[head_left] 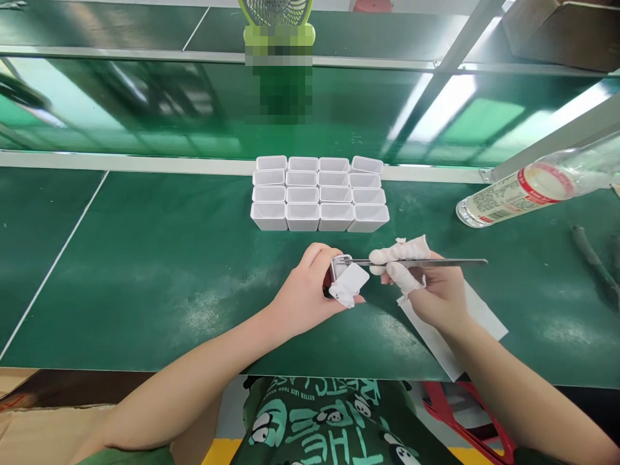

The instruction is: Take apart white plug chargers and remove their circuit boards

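Observation:
My left hand (310,284) is wrapped round a small white box-like part with a flap (352,282) hanging off its side. In my right hand (431,284), whose thumb and fingers wear white finger cots, is a pair of metal tweezers (460,262). The tips of the tweezers reach into the open top of the white part. Whatever the tips touch inside is too small to make out. Beyond my hands stand rows of open white rectangular containers (303,218), set close together on the green table (159,258).
A clear plastic bottle (513,194) lies at the right. Under my right forearm is a white paper sheet (484,316). A dark slim object (593,258) lies at the far right. A green fan (278,29) stands on the back shelf.

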Motion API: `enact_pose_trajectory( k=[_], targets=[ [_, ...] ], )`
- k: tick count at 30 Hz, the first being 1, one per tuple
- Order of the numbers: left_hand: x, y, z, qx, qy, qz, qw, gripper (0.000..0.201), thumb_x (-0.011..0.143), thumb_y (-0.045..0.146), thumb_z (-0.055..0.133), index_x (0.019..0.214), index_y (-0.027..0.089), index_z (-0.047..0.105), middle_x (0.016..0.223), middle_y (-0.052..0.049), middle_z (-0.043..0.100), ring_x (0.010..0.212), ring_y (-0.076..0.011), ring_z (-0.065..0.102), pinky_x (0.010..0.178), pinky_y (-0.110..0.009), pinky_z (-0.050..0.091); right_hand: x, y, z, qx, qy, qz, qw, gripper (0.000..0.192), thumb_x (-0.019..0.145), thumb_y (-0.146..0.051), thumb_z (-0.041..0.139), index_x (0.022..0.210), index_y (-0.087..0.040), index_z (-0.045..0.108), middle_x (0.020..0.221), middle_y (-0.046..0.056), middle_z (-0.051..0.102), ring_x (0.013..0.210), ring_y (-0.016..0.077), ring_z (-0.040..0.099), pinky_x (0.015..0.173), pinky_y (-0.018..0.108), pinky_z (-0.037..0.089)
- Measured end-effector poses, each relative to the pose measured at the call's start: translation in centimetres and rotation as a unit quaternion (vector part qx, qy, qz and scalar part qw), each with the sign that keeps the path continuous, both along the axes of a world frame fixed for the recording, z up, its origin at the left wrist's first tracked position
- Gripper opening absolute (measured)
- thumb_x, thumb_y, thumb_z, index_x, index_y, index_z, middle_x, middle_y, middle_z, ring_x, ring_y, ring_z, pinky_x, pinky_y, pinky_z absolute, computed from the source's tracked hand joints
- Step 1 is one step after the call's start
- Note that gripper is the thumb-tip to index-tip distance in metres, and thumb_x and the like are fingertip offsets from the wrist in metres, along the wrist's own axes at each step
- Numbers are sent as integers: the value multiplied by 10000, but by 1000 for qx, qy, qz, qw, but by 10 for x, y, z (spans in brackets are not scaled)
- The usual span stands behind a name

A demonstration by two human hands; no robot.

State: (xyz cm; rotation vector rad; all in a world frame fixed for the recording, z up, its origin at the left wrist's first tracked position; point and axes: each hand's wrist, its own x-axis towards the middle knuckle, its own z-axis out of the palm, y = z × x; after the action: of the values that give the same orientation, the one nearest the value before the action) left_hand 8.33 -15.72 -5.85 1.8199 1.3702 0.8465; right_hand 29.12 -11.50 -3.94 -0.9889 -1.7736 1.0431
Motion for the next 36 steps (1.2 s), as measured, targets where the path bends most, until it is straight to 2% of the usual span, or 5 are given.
enact_pose_trajectory(
  k=[10,14,21,28,36],
  targets=[
    [-4,1,2,11,13,-29,999,607,777,376,768,1290,221,484,1218,-67,519,868,-136,588,741,-262,545,6,0,4,0,20,-9,1000,137,891,-189,662,993,-263,716,841,11,724,633,129,656,536,246,523],
    [-10,3,6,15,7,-85,996,736,807,182,644,1463,265,322,1342,-70,463,1171,-191,531,972,-313,509,26,10,2,171,-19,-35,984,328,892,-79,575,1146,-272,654,985,43,704,726,155,655,671,323,541],
    [-16,4,17,117,19,-54,991,667,799,279,722,1365,246,370,1307,-100,485,1236,-243,484,1002,-388,487,26,17,1,332,-472,157,802,410,757,71,410,1019,-131,653,873,102,592,799,243,588,701,380,520],
    [-17,3,16,40,33,-20,998,603,799,324,748,1291,276,404,1112,-28,594,1027,-183,589,912,-331,503,14,8,-2,193,-247,130,941,576,885,-122,534,1438,-220,404,1178,132,575,1113,277,564,934,444,515],
    [-19,5,19,-32,17,-76,996,994,651,477,840,1424,291,243,1277,-78,492,1113,-225,553,926,-375,517,-3,-3,-29,185,-205,187,943,535,883,-60,510,1366,-292,529,1261,141,526,1106,266,577,901,442,536]
  ],
)
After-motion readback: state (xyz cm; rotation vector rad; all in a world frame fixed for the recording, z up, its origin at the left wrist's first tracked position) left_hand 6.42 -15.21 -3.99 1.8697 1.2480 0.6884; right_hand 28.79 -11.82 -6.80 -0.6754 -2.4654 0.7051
